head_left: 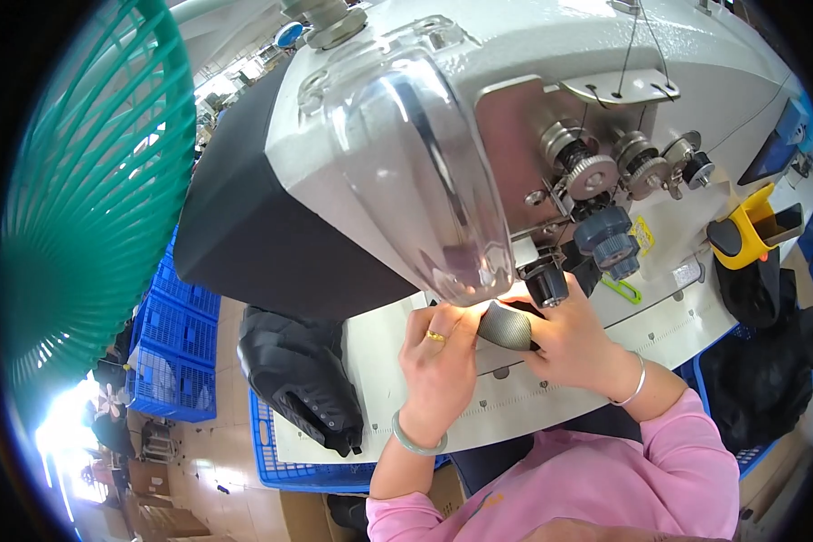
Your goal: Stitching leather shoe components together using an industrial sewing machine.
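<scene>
Below the head of a white sewing machine (741, 54), a dark grey mesh-textured piece (506, 327) lies curved between my hands. My left hand (438, 357), with a ring on one finger, pinches its left side with bent fingers. On the other side, my right hand (574, 332) grips the piece between thumb and fingers, the fingertips partly behind the machine's knobs. A lamp lights the spot by my fingertips. The needle area is hidden by the clear plastic cover (415, 190) and my hands, so I cannot tell whether the piece sits under the needle.
A pile of black pieces (300, 375) rests at the white table's (375, 339) left edge, above a blue basket (271, 447). Green snips (623, 290) and a yellow holder (741, 237) are on the right. A green fan (99, 181) stands left, with stacked blue crates (176, 339) beyond.
</scene>
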Available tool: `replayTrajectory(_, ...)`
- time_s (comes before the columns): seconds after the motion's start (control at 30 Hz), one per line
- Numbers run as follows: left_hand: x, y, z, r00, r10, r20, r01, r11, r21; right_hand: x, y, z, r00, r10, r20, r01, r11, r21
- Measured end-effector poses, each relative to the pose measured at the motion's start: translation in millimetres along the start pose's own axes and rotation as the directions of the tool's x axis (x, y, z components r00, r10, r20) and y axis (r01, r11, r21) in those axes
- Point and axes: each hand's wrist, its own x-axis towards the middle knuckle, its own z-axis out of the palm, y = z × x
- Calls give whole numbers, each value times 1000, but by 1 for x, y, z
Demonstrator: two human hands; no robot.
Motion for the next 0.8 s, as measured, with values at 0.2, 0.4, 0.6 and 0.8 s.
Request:
replayTrajectory(0.2, 4, 0, -3, 995, 90, 52, -95, 991, 93, -8, 6, 9, 997, -55, -56, 55, 998, 6)
replayTrajectory(0.4, 10, -5, -5, 984, 174, 43, -178, 975, 133, -7, 4, 6, 998, -44, -37, 42, 998, -46)
replayTrajectory(0.6, 12, -6, -7, 986, 153, 70, -160, 981, 106, -4, 5, 6, 997, -73, -32, 71, 995, -74)
replayTrajectory(0.8, 13, -4, -12, 985, 86, 148, -100, 991, 91, -6, 5, 7, 998, -55, -31, 53, 996, -69)
